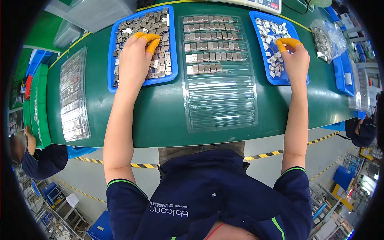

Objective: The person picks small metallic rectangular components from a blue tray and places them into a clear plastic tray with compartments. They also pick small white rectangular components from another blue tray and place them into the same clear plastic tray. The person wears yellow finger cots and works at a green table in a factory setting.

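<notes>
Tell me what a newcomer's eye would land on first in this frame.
Probably the orange finger cots: the left hand reaches into the left blue tray of grey metal pieces, the right hand into the right blue tray of smaller pale pieces. Between them lies a clear ribbed tray, its upper rows filled, on the green table.

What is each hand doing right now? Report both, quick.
Left hand: fingers curled down into the left blue tray of metal pieces; grip cannot be told.
Right hand: fingertips pinching among small parts in the right blue tray; grip cannot be told.
</notes>
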Demonstrator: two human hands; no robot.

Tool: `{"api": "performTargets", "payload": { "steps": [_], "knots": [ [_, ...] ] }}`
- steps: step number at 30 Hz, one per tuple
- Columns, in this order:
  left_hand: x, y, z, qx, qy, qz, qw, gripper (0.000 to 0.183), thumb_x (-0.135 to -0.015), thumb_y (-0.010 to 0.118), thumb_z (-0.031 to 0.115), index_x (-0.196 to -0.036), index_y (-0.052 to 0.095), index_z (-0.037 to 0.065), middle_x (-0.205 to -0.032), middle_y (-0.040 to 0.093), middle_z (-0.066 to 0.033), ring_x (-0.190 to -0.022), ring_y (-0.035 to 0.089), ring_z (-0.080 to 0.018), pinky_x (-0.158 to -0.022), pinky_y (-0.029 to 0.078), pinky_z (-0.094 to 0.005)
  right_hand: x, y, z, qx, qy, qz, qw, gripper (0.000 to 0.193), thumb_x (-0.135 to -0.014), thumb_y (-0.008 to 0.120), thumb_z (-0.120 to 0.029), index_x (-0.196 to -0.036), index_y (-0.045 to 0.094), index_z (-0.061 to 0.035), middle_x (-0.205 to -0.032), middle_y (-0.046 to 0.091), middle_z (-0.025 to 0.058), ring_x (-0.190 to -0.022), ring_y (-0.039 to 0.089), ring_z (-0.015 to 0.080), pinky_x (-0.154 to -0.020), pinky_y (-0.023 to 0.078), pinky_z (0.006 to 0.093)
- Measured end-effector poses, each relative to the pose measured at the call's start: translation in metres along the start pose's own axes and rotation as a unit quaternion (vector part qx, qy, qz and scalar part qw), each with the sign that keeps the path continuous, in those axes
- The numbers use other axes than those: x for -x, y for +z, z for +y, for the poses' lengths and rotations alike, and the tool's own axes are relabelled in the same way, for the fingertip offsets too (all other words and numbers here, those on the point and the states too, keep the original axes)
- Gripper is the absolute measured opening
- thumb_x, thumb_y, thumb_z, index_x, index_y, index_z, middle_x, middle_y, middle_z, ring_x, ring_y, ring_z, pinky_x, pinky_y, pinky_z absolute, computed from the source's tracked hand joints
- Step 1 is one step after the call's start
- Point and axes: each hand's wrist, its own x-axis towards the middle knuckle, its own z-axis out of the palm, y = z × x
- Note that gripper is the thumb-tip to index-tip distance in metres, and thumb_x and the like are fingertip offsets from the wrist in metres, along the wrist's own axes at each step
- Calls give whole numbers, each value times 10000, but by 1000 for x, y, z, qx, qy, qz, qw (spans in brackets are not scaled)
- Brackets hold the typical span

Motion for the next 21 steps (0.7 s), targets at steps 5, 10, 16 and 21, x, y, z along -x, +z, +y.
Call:
{"api": "performTargets", "payload": {
  "steps": [5, 10, 16, 21],
  "knots": [
    [-2, -2, -3, 73, -40, 67, 994, 180, -844, 581, 68, -1014, 616, 20, -900, 651, -142, -744, 639, -274, -649, 497, -341, -4, -8, -5, -182, 106, 20, 977, 251, -761, 688, -160, -922, 637, 26, -803, 664, 116, -641, 643, 174, -560, 498, 284],
    [0, -1, 9, 497, -200, -35, 844, 216, -892, 522, 28, -1071, 562, -86, -962, 633, -178, -833, 660, -204, -712, 544, -248, -5, -7, -1, -404, 162, -26, 900, 250, -804, 606, -34, -995, 546, 116, -860, 632, 171, -713, 663, 204, -600, 558, 258],
    [4, -8, 18, 541, -220, -84, 807, 280, -885, 541, 40, -1129, 537, -96, -1029, 616, -191, -877, 652, -234, -760, 544, -258, -3, -3, 3, -492, 187, -77, 847, 273, -795, 587, 40, -1052, 545, 122, -939, 617, 178, -826, 651, 212, -715, 559, 275],
    [6, -13, 21, 613, -253, -127, 737, 298, -876, 552, 39, -1145, 533, -88, -1040, 614, -193, -901, 646, -227, -789, 538, -252, -5, 2, 12, -401, 118, -62, 906, 274, -787, 627, 20, -1056, 600, 61, -998, 632, 130, -890, 625, 170, -816, 507, 257]
  ]
}}
